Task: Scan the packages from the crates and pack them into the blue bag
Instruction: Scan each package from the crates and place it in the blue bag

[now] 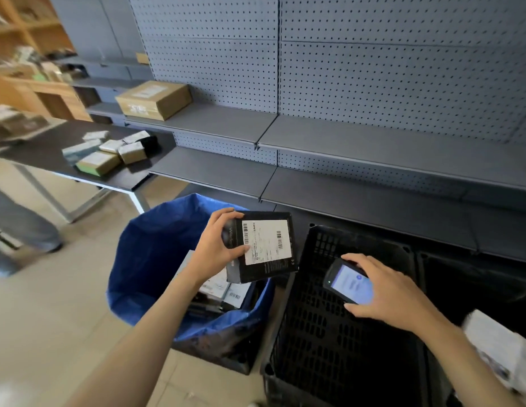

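My left hand [219, 243] grips a black box [263, 248] with a white barcode label facing up, held over the right rim of the open blue bag [151, 248]. Several packages [223, 289] lie inside the bag. My right hand [385, 292] holds a handheld scanner [348, 282] with a lit screen, over the black plastic crate [329, 333], a little right of and below the box. The part of the crate floor I can see looks bare.
A second dark crate [473, 283] stands to the right, with a white package [502, 351] at the frame's right edge. Grey shelves [373, 148] run behind; one holds a cardboard box [154, 99]. A dark table [50, 151] with several parcels and a person's leg [18, 221] are at left.
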